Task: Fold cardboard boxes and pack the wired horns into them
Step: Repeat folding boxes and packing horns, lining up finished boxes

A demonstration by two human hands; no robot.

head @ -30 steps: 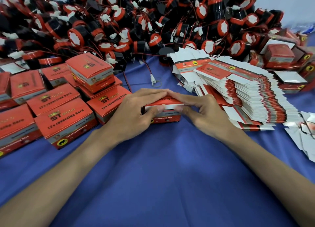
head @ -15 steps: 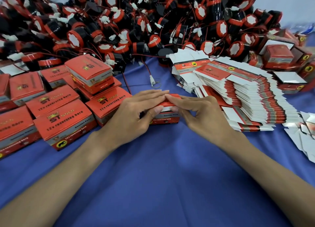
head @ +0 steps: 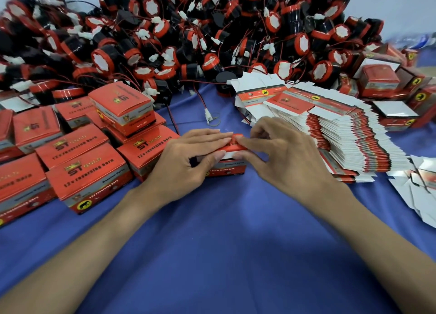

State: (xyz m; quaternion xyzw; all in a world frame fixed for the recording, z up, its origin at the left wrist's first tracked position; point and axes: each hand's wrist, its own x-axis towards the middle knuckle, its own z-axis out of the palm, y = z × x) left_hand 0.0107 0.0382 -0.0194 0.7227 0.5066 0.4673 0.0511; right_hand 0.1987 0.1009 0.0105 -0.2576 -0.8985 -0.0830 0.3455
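A small red cardboard box (head: 227,168) printed "12v reversing horn" stands on the blue cloth between my hands. My left hand (head: 186,159) lies over its left half, fingers flat on the red lid and thumb against the white front flap. My right hand (head: 283,153) holds the right half, its index finger and thumb pinching the lid's edge and its other fingers curled above. The box's contents are hidden. A big heap of red and black wired horns (head: 212,42) fills the back of the table.
Closed red boxes (head: 89,172) are piled at the left. A fanned stack of flat unfolded boxes (head: 342,134) lies to the right, with open folded boxes (head: 379,80) behind it and white card scraps (head: 420,191) at the right edge. A loose white connector (head: 207,114) lies behind my hands.
My right hand's fingers have lifted from lying flat and curled, with the index tip still on the lid. My left thumb has moved onto the front flap. The box stays in place.
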